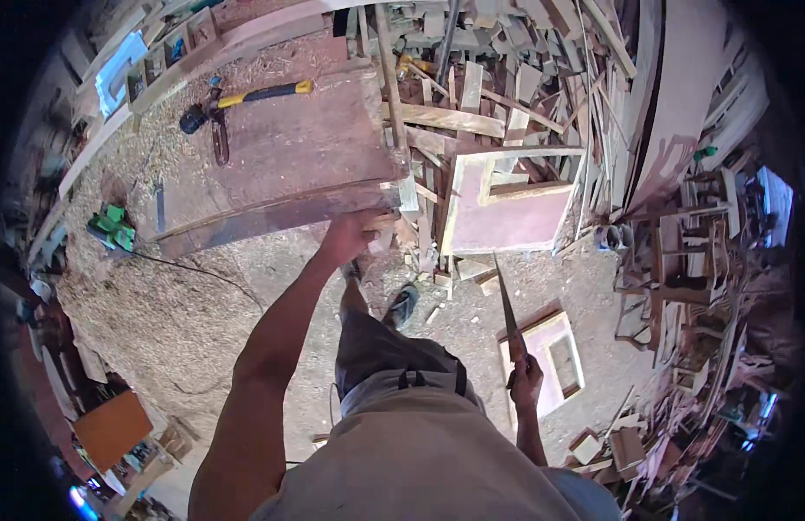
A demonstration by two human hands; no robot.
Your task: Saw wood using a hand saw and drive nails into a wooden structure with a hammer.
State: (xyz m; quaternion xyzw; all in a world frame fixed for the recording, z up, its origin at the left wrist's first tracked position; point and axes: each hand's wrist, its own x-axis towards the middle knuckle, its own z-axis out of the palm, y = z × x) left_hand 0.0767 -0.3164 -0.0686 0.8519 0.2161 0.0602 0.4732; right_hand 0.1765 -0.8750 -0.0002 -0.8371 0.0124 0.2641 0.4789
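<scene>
My left hand (pixel 348 233) grips a wood block (pixel 381 221) at the workbench (pixel 281 165) edge; right hand (pixel 525 375) fist-closed around handsaw (pixel 507 306).

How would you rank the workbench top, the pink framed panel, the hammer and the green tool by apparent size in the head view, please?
1. Workbench top, clearly the largest.
2. Pink framed panel.
3. Hammer.
4. Green tool, though it sits near the bent rim, so its rank against the hammer is unsure.
</scene>
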